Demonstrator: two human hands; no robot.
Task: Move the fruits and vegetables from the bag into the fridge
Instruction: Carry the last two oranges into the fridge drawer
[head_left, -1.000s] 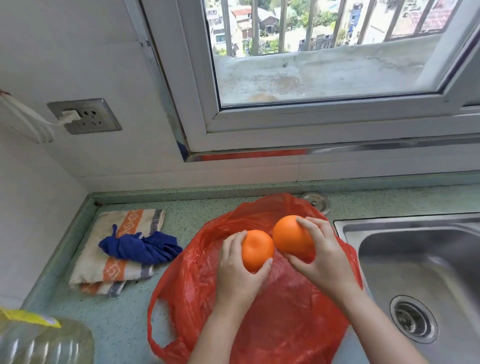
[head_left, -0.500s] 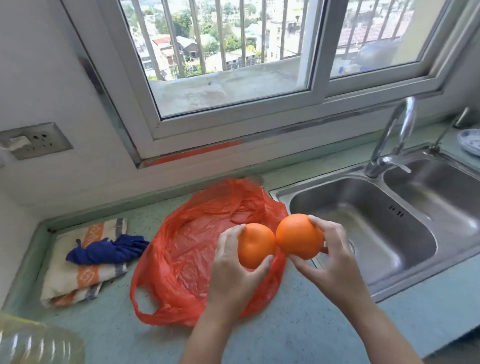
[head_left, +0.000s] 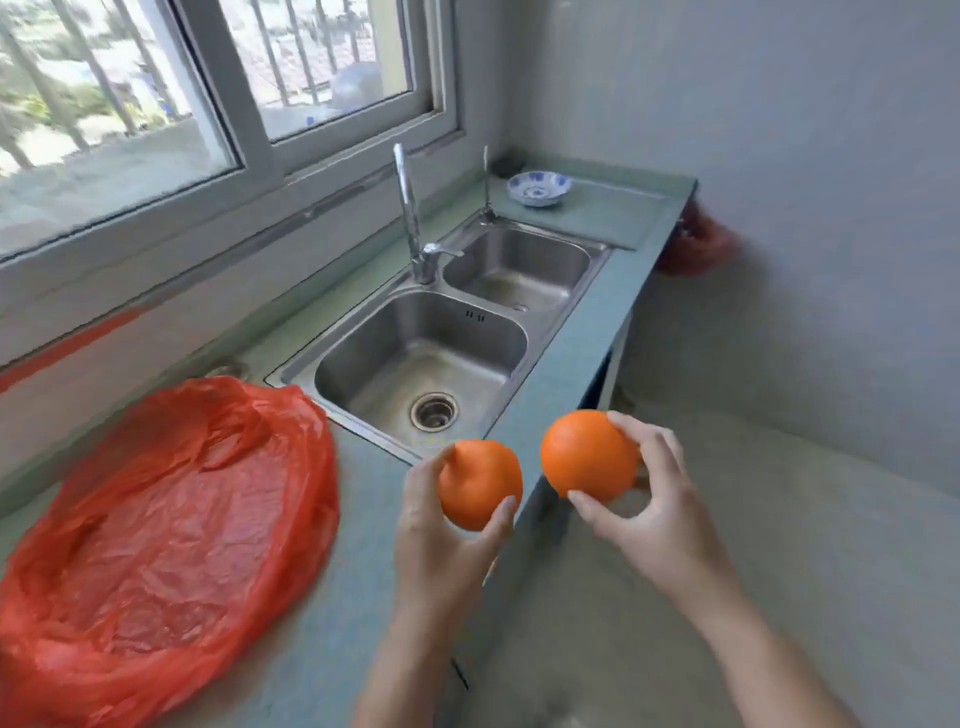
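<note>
- Head view: your left hand (head_left: 441, 540) grips the smaller orange (head_left: 480, 483), fingers (head_left: 501, 512) wrapped around it, held above the front edge of the table (head_left: 332, 613).
- Your right hand (head_left: 657, 519) grips the larger orange (head_left: 589, 454), fingers closed on its sides, held out past the table edge, above the floor (head_left: 779, 519).
- The two oranges sit near each other, not touching.
- The red bag (head_left: 166, 525) lies slack and open on the table to your left, apart from both hands.
- A double sink (head_left: 550, 332) with a tap (head_left: 410, 218) sits beyond the bag; a patterned bowl (head_left: 539, 188) rests at the table's far end.
</note>
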